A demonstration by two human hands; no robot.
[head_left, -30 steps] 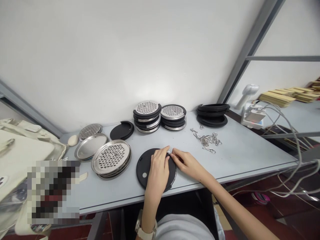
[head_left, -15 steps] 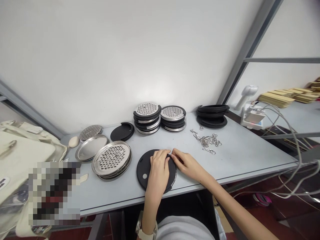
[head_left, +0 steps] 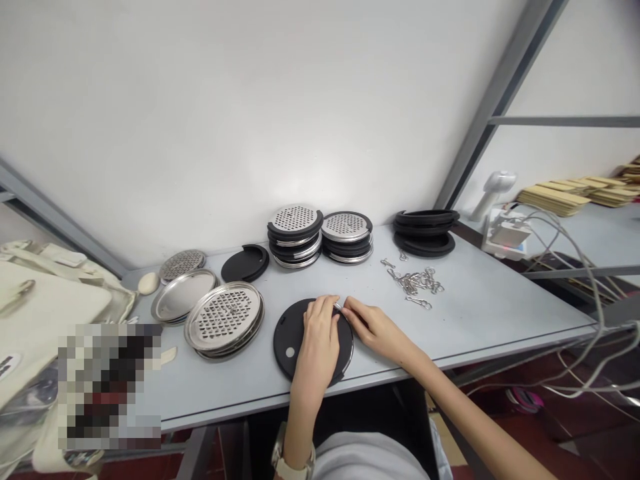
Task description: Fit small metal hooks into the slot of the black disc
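A round black plastic cover (head_left: pixel 291 331) lies at the table's front edge, with a light round spot on its top and a thin shiny strip at its right rim. My left hand (head_left: pixel 320 337) rests over it, fingers close together and curled toward its far edge, holding it down. At that far right edge my right hand (head_left: pixel 364 320) pinches a small shiny metal piece (head_left: pixel 339 307), mostly hidden by my fingers; it looks like the loose wire clips (head_left: pixel 417 283) heaped to the right. Left of the cover is a stack of perforated metal grater discs (head_left: pixel 225 319).
Two stacks of black-rimmed grater discs (head_left: pixel 295 240) stand by the wall. Several black covers (head_left: pixel 425 243) are piled at the back right, and another black cover (head_left: pixel 245 265) lies back left. A plain metal plate (head_left: pixel 184 297) is at left. White cables (head_left: pixel 575 247) hang at right.
My left fingers have shifted slightly at the cover's far edge, and a little more of the metal piece shows. The cover and my right hand stay almost in place.
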